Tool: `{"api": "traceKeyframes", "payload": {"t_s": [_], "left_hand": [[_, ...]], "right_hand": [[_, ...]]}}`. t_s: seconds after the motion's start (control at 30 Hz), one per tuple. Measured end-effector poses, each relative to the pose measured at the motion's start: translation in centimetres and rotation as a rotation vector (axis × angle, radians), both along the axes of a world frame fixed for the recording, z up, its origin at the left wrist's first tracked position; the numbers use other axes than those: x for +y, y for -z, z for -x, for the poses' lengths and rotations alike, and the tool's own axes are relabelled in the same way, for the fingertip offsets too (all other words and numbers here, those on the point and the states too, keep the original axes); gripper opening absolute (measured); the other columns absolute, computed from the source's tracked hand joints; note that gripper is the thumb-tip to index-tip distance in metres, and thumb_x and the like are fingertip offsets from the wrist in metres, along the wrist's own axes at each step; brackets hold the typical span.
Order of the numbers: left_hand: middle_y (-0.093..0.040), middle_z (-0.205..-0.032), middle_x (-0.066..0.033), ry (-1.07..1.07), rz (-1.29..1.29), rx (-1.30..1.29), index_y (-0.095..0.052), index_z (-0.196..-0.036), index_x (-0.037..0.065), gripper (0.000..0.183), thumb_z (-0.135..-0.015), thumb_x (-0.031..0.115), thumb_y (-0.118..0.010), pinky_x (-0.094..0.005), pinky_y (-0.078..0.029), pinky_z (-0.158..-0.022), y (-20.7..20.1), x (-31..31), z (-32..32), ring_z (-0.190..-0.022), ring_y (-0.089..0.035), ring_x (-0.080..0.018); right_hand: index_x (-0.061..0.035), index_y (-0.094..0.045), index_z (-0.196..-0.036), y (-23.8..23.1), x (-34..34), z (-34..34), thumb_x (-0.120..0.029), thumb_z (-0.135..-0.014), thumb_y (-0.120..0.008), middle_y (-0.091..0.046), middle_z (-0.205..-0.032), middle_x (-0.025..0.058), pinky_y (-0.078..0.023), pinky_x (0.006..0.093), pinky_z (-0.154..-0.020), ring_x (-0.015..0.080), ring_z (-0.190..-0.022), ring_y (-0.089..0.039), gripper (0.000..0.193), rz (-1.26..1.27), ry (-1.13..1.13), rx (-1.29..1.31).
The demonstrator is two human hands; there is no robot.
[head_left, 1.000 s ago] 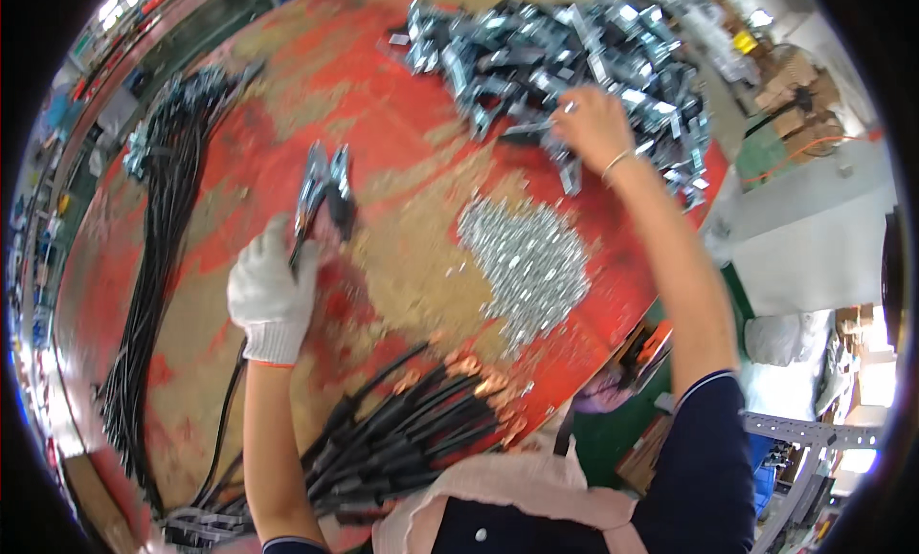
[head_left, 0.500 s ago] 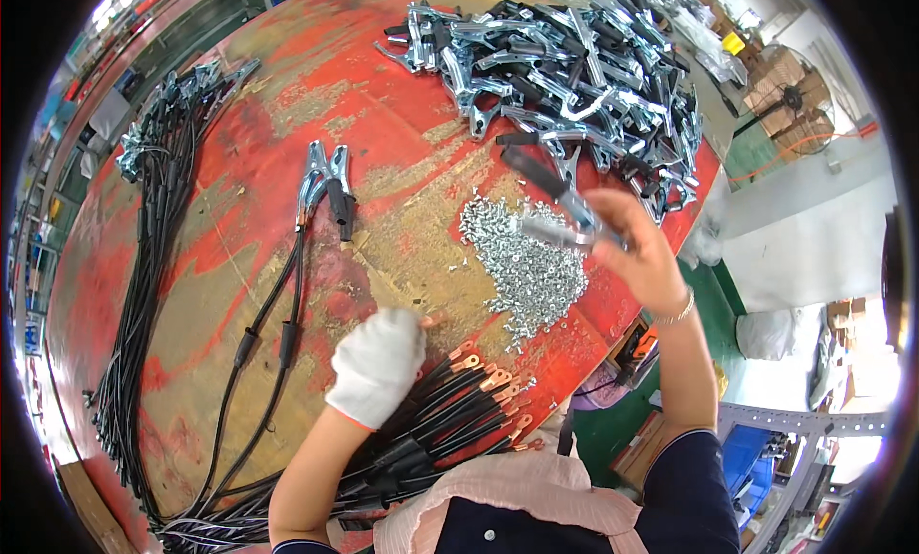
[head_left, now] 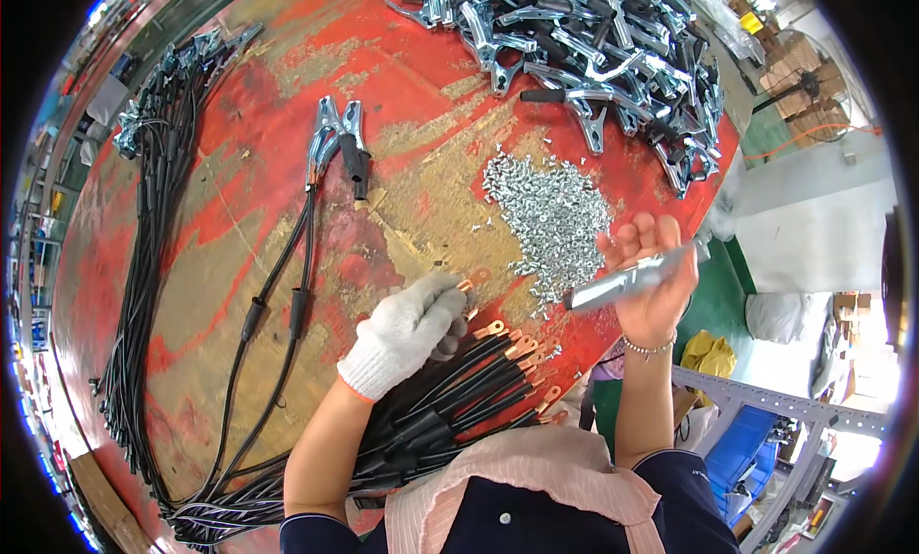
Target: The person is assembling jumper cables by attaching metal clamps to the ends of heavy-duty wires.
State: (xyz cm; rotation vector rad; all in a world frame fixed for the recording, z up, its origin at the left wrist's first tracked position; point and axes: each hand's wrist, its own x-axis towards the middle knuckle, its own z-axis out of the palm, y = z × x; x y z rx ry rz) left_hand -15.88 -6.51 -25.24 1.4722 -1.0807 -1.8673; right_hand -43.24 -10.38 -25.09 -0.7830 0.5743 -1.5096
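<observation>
In a white knit glove, my left hand (head_left: 412,326) is closed on the end of a black cable; its copper lug (head_left: 466,286) pokes out past the fingertips. My bare right hand (head_left: 659,291) holds a silver metal clamp (head_left: 627,278) across the palm, tilted, the dark end toward the left hand. Its fingers curl up loosely behind the clamp. Between and beyond the hands lies a heap of small silver screws (head_left: 550,219). Below the left hand fans a bundle of black cables (head_left: 450,401) with copper lugs at their ends.
A large pile of clamps (head_left: 593,52) covers the far right of the worn red table (head_left: 402,85). Two cables ending in clamps (head_left: 335,147) lie left of centre. At the left runs a long bundle of clamped black cables (head_left: 153,238). A fan (head_left: 809,83) stands beyond the table.
My left hand has moved right, and the copper lug now shows at its fingertips. The right hand has drawn back from the clamp pile, turning the clamp to point left.
</observation>
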Motion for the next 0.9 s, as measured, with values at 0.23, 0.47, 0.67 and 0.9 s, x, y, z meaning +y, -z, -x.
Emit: {"api": "traceKeyframes", "payload": {"t_s": [0.23, 0.47, 0.67, 0.9], "left_hand": [[-0.061, -0.074, -0.0027, 0.200, 0.007, -0.123, -0.060, -0.113, 0.003, 0.028, -0.099, 0.024, -0.051, -0.0227, -0.048, -0.056, -0.7, -0.5, -1.2, -0.063, -0.057, -0.0073], [-0.065, -0.074, -0.0079, 0.157, 0.110, -0.241, -0.064, -0.109, 0.006, 0.026, -0.095, 0.027, -0.058, -0.0320, -0.052, -0.065, -2.3, 0.9, -0.3, -0.069, -0.064, -0.0162], [-0.068, -0.081, -0.0151, 0.207, 0.215, -0.370, -0.066, -0.105, 0.007, 0.029, -0.090, 0.031, -0.062, -0.0360, -0.052, -0.072, -2.7, 1.3, 0.3, -0.078, -0.069, -0.0254], [-0.067, -0.078, -0.0148, 0.233, 0.239, -0.367, -0.068, -0.104, 0.007, 0.030, -0.089, 0.033, -0.063, -0.0339, -0.051, -0.069, -2.9, 1.3, 0.0, -0.072, -0.067, -0.0229]], "right_hand": [[-0.0058, -0.040, -0.140, 1.1, -0.7, -2.5, -0.030, -0.103, -0.046, -0.062, -0.115, 0.0114, -0.046, 0.0524, -0.103, 0.0345, -0.121, -0.054, 0.045, -0.296, -0.162, -0.404], [-0.0005, -0.044, -0.133, 0.3, 2.1, -4.1, -0.030, -0.105, -0.037, -0.058, -0.125, 0.0236, -0.044, 0.0555, -0.104, 0.0439, -0.126, -0.050, 0.041, -0.244, -0.072, 0.012], [0.0014, -0.046, -0.123, 0.3, 3.5, -4.3, -0.042, -0.098, -0.053, -0.064, -0.110, 0.0224, -0.052, 0.0530, -0.092, 0.0398, -0.104, -0.065, 0.050, 0.006, -0.023, 0.337], [0.0011, -0.049, -0.113, -0.5, 4.1, -5.3, -0.051, -0.088, -0.066, -0.064, -0.100, 0.0179, -0.054, 0.0458, -0.086, 0.0334, -0.095, -0.067, 0.060, 0.016, 0.038, 0.430]]}}
